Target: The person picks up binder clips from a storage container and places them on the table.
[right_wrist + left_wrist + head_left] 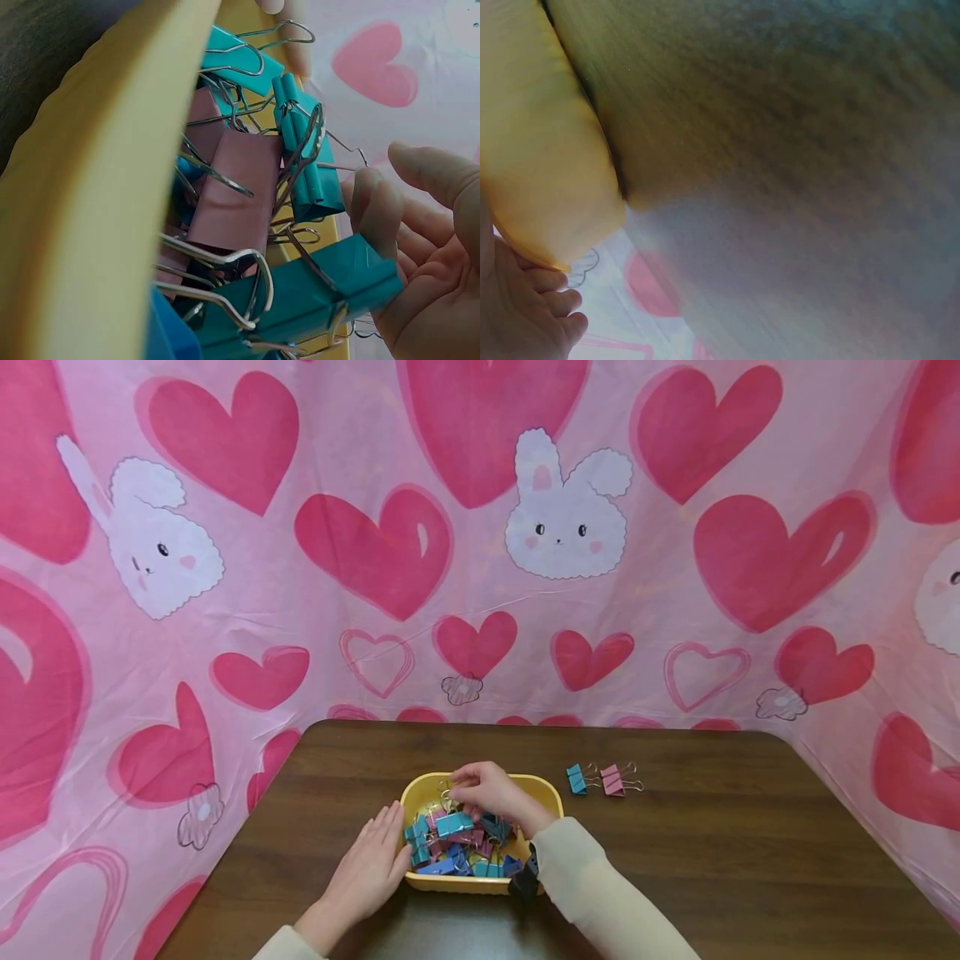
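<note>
A yellow plastic basket (480,883) holds a heap of binder clips in teal, pink, blue and dark tones. My left hand (369,862) lies flat along its left wall, fingers extended and thumb near the front left corner. Over the heap, my right hand (489,792) reaches in from the right with bent fingers. In the right wrist view its thumb and fingertips stand apart, right at the wire handle of an upright teal binder clip (306,161). A larger teal clip (330,289) and a pink clip (238,191) lie close by.
On the table (712,843), right of the basket, a teal binder clip (577,779) and a pink binder clip (613,781) lie side by side. A pink cloth (480,585) with hearts and rabbits hangs behind the table. A black wrist strap (525,881) overlaps the basket's front right corner.
</note>
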`<state>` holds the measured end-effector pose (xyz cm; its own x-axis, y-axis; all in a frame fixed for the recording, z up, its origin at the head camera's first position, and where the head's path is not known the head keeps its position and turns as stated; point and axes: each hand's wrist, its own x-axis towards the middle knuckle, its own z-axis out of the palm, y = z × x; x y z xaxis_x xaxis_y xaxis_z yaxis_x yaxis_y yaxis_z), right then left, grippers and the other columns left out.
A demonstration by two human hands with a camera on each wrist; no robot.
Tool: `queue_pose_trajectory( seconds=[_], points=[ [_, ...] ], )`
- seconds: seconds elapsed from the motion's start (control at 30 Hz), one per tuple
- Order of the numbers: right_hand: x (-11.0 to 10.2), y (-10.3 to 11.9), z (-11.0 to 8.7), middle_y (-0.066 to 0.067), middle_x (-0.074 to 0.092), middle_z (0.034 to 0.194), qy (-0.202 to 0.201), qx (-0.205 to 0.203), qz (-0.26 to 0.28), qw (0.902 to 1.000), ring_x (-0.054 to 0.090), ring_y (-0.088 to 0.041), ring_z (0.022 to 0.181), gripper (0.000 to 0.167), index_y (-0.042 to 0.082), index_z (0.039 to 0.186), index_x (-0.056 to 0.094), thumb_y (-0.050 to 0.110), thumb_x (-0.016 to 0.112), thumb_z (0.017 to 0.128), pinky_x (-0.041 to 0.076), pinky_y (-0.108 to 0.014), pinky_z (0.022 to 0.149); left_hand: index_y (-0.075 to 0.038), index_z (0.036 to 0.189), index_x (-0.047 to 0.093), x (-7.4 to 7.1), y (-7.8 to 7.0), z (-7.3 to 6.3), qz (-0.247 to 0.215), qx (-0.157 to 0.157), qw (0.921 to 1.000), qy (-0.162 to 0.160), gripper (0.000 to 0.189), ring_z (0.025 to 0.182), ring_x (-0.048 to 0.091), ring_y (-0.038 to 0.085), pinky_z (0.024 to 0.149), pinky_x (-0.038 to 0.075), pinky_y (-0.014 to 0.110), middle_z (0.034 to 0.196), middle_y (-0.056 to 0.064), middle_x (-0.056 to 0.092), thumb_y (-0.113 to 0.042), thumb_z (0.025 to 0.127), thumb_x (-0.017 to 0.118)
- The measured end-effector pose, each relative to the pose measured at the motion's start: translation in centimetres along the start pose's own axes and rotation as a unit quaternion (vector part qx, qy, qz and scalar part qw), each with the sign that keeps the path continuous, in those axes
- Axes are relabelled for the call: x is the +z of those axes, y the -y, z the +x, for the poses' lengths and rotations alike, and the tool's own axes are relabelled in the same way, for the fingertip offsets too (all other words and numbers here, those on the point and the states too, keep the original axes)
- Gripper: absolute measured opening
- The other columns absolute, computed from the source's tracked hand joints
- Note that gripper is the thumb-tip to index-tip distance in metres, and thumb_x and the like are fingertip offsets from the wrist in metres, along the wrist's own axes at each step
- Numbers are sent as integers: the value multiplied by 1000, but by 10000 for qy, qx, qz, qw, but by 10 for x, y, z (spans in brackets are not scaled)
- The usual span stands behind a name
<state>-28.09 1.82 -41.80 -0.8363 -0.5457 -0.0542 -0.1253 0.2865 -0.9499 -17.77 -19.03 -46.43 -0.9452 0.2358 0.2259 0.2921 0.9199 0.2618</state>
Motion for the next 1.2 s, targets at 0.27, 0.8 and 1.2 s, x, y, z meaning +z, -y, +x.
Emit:
queue_pose_trajectory(
  seconds=[0.27, 0.8, 1.2],
  points=[
    [4, 1, 1, -15, 65, 73, -95, 97, -319, 9994, 51, -13, 47, 19, -2, 99, 67, 11, 67, 84, 47, -23, 43, 6, 138, 34, -1, -1, 0, -73, -45, 9999, 61, 59, 132, 28, 33, 106, 21, 46, 143, 19, 32, -28, 93, 50],
    [-13, 18, -13, -8, 65, 71, -317, -249, -538, 9977, 60, -23, 61, 11, 1, 82, 68, 12, 66, 84, 54, -42, 62, 8, 137, 35, -1, -2, -1, -47, 50, 9999, -101, 58, 130, 30, 34, 106, 23, 46, 142, 21, 34, -26, 92, 50],
    [-54, 21, -28, -10, 65, 71, -1201, -247, 437, 9915, 62, -21, 61, 17, -5, 89, 66, 12, 66, 85, 54, -43, 66, 10, 135, 38, 1, 0, -2, -18, 285, 9988, -410, 56, 128, 34, 36, 104, 26, 47, 139, 22, 37, -23, 91, 52]
  ],
)
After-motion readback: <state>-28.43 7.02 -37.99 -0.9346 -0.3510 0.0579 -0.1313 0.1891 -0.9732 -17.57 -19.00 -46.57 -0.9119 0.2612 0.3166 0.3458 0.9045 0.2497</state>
